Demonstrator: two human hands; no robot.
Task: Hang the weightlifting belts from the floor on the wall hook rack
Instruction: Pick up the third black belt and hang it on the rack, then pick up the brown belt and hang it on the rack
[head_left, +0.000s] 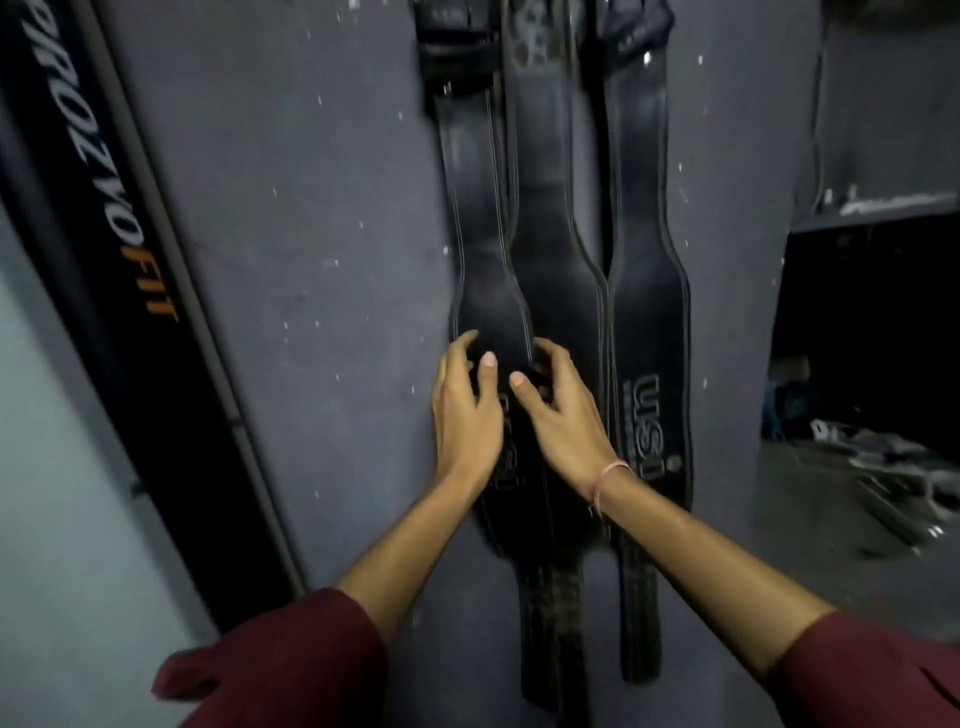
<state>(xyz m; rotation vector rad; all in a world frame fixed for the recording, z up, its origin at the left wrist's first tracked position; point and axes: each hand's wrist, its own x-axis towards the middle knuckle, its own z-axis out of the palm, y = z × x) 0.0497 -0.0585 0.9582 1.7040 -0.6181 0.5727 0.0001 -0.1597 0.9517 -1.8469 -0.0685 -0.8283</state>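
Observation:
Three black leather weightlifting belts hang side by side down the grey wall. The left belt (480, 223) has white stitching, the middle belt (558, 234) overlaps it, and the right belt (649, 291) carries pale lettering. Their tops run out of the frame, so the hooks are hidden. My left hand (465, 415) grips the left edge of the left belt's wide part, thumb on its face. My right hand (558, 410) curls its fingers round the same belt's right edge, where it meets the middle belt. The frame is motion-blurred.
A black post (130, 270) with white and orange lettering leans along the left. To the right, a dark opening under a ledge (872, 213) holds cluttered metal parts (883, 467) on the floor. The belts' narrow tails (550, 639) dangle below my forearms.

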